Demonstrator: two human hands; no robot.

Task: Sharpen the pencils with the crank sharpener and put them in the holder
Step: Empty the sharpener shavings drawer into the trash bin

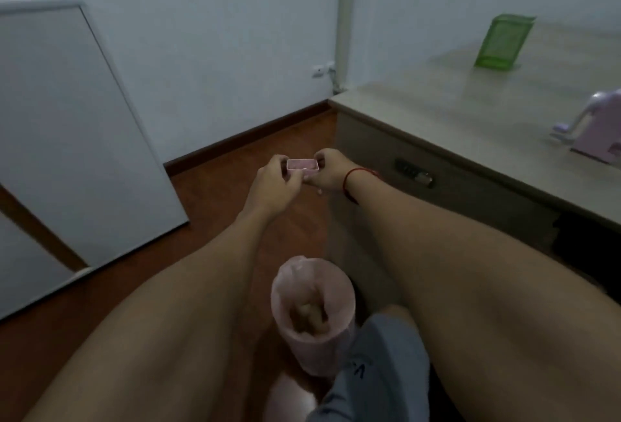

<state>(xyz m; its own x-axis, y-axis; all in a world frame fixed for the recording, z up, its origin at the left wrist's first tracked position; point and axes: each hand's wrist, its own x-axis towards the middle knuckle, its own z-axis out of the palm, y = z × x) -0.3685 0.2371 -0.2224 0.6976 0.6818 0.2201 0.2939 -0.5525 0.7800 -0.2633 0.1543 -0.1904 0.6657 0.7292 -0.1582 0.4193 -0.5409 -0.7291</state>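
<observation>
Red-brown wooden floor [295, 132] runs as an open strip from 6 toward 12 o'clock. It is hemmed in by a tall white cabinet [67, 136] at 9 o'clock and by the front edge of a pale grey-wood desk [453, 112] at 3 o'clock. At 6 o'clock a round bin with a pink liner [312, 354] stands between the forearms, with a grey shoe [379, 364] just beside it. On the desk, a green mesh rectangular holder [502, 42] stands at 1 o'clock, well apart from a lilac plastic crank sharpener [594, 129] at 3 o'clock (cut off by the frame edge). At centre, the left hand [274, 183] and right hand [331, 169] each pinch one end of a small pink rectangular tray [302, 165], held in the air near the desk's corner.
</observation>
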